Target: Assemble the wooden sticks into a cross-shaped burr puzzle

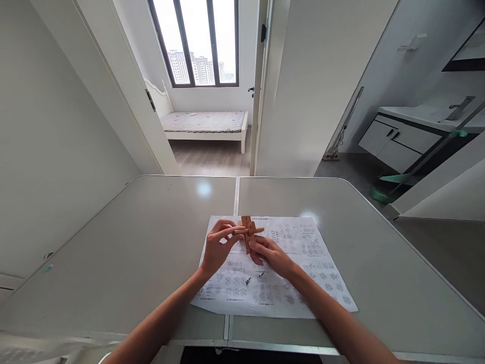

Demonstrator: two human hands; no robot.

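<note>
A small wooden interlocking puzzle [248, 231] of crossed sticks is held above a white instruction sheet [303, 263] printed with many small diagrams. My left hand [217, 248] pinches the left end of a horizontal stick with fingertips. From below and to the right, my right hand [271, 254] grips the puzzle's lower part. Both hands meet over the sheet's upper middle. The sheet lies flat on a grey folding table [132, 253].
The table has a centre seam [235, 194] and rounded far corners. Beyond it an open doorway shows a bed [204, 125] under a window. A bathroom vanity [409, 136] and a green mop [382, 189] are at the right.
</note>
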